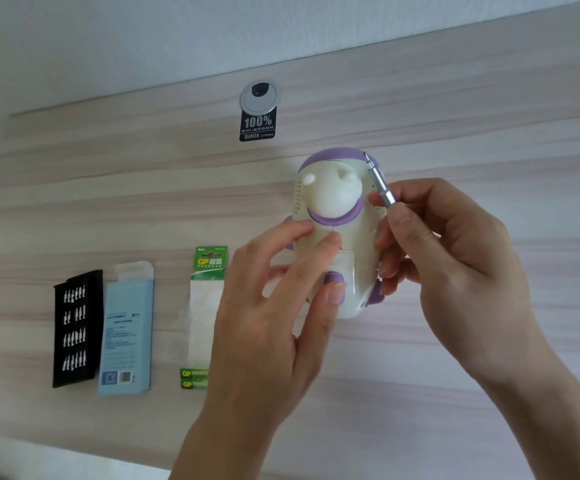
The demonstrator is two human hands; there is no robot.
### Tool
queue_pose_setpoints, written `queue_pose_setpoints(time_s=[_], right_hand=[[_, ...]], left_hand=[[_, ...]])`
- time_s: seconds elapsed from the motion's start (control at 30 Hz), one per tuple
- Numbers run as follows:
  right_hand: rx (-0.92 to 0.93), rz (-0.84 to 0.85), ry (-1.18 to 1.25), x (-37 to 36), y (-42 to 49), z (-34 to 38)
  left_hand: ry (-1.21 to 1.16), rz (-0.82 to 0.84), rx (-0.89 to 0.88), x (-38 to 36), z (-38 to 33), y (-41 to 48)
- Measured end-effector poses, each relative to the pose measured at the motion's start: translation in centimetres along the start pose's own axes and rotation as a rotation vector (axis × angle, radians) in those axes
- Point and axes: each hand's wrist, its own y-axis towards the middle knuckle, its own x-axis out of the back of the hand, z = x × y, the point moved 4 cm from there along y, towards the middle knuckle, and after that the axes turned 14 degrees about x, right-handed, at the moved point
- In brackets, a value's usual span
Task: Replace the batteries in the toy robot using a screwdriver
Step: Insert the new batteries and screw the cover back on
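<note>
Gripping the cream-and-purple plastic toy robot (333, 233) above the pale wood-grain surface (74, 220), centre-right, the left hand (274, 306) steadies it. The right hand (447, 258) pinches a slim silver screwdriver (378, 183), tip unengaged. Probably next: seat it in the battery-cover screw.

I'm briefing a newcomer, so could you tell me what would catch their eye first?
The left hand and right hand hold a white and purple toy robot right of centre. The right hand also pinches a slim screwdriver, tip up. A bit tray, blue box and battery pack lie left.

Toy robot (330, 195) and screwdriver (380, 185) in hands (267, 306) (454, 268)
</note>
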Motion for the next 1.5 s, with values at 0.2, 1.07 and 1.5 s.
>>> queue_pose_setpoints(time_s=[0.2, 1.07, 1.5], right_hand=[[0.001, -0.004, -0.007, 0.1, -0.1, 0.1], [-0.017, -0.203, -0.110, 2.1, -3.1, 7.6], [-0.012, -0.547, -0.374, -3.0, -5.9, 8.5]], left_hand=[[-0.066, 0.009, 0.023, -0.2, 0.3, -0.1], [-0.451, 0.290, 0.331, 0.6, 1.0, 1.3], [-0.361, 0.406, -0.042, 1.2, 4.1, 6.9]])
